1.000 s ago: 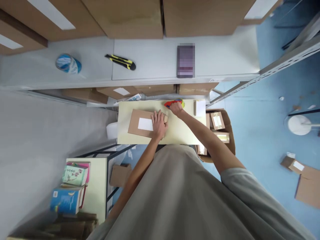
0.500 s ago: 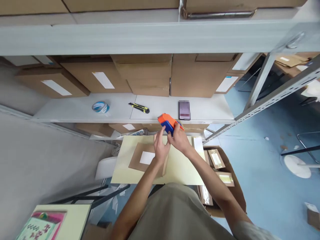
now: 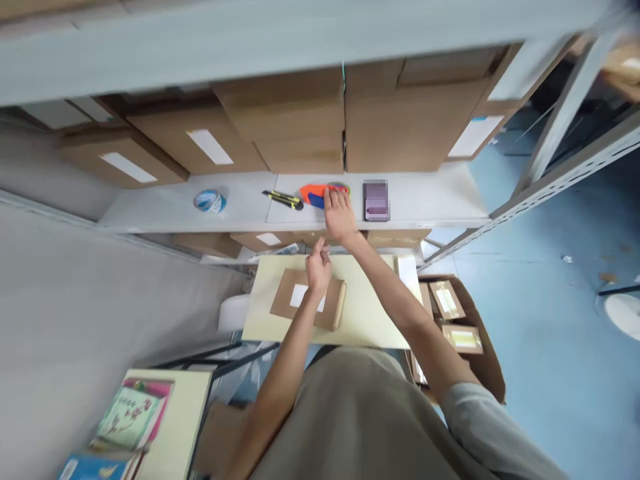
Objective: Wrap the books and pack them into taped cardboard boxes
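On the white shelf, my right hand [image 3: 340, 212] is closed over an orange and blue tape dispenser [image 3: 314, 195], whose right part is mostly covered by the fingers. My left hand [image 3: 319, 267] is lower, over a flat cardboard parcel [image 3: 290, 293] with a white label. Its fingers are loosely bent and slightly apart, and I see nothing in them. A yellow and black utility knife [image 3: 283, 199] lies just left of the dispenser. To its right rests a phone [image 3: 376, 201] with a blurred screen. The parcel lies on a pale yellow table [image 3: 373, 317].
A blue and white tape roll [image 3: 210, 201] sits on the shelf's left side. Cardboard boxes [image 3: 300, 127] line the shelf behind. Right of the table, an open carton [image 3: 487, 353] holds several small parcels. Books [image 3: 131, 417] lie on a side table at lower left.
My right hand has carried the tape dispenser up and forward onto the shelf beside the knife. My left hand has come away from the dispenser and dropped back slightly. The view has shifted.
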{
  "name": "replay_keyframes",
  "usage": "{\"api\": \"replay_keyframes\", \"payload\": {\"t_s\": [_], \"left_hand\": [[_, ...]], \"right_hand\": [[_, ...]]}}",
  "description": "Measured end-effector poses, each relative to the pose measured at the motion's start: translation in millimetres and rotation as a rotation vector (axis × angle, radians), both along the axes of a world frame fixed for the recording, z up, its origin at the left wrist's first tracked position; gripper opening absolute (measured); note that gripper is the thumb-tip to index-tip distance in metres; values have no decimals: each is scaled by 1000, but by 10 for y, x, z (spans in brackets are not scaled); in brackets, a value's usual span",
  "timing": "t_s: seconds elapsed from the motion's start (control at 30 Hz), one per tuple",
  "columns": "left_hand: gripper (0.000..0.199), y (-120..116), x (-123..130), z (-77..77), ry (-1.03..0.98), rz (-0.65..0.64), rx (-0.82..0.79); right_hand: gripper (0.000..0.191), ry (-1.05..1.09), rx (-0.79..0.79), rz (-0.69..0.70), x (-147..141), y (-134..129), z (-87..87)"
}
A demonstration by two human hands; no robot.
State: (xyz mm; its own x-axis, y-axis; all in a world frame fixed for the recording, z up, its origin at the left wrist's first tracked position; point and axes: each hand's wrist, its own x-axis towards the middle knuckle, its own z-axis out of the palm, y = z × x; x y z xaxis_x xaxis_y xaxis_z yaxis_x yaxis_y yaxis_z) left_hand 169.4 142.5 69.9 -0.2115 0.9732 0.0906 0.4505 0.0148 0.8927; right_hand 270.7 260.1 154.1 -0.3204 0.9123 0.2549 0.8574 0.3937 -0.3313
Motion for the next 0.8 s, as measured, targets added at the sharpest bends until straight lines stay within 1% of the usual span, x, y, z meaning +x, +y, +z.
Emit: {"api": "replay_keyframes", "payload": {"t_s": [0.07,0.1,0.17,0.23,0.3,0.33,0.4,0.47,0.53,0.6,0.67,0.8], "left_hand": [[49,-314,-54,-275,-19,12,-48],[45,-484,-78,-408,-18,16,-86],[39,-811,-113,-653,18,28,-173],[36,-1076,-126,-854,100,30,-250],[36,-1248,-120,-1007,189,-2,-305],[36,-1300,-114,-1063,226,-34,-327],[36,-1357,-96,-1134,287,-99,-352],[37,-1378,-72,-1159,339,-126,-352],[40,-1387,-46,-1161,365,-112,-343],[43,-1390,-30,-1163,367,-95,-348],[45,-1384,-30,-1172,373,-90,-361],[45,-1353,-51,-1188,397,-127,-359]], "right_hand": [[68,116,21,15,101,-185,-286],[66,168,7,17,170,-321,-478],[63,253,-73,-15,333,-678,-950],[60,312,-205,-89,507,-1124,-1481],[58,345,-370,-172,661,-1592,-1975],[57,356,-457,-203,721,-1804,-2183],[56,374,-612,-231,800,-2130,-2498],[56,405,-710,-224,813,-2291,-2687],[58,453,-739,-191,765,-2297,-2786],[61,502,-730,-141,682,-2196,-2837],[64,529,-722,-80,598,-2041,-2875],[71,479,-748,5,522,-1735,-2968]]}}
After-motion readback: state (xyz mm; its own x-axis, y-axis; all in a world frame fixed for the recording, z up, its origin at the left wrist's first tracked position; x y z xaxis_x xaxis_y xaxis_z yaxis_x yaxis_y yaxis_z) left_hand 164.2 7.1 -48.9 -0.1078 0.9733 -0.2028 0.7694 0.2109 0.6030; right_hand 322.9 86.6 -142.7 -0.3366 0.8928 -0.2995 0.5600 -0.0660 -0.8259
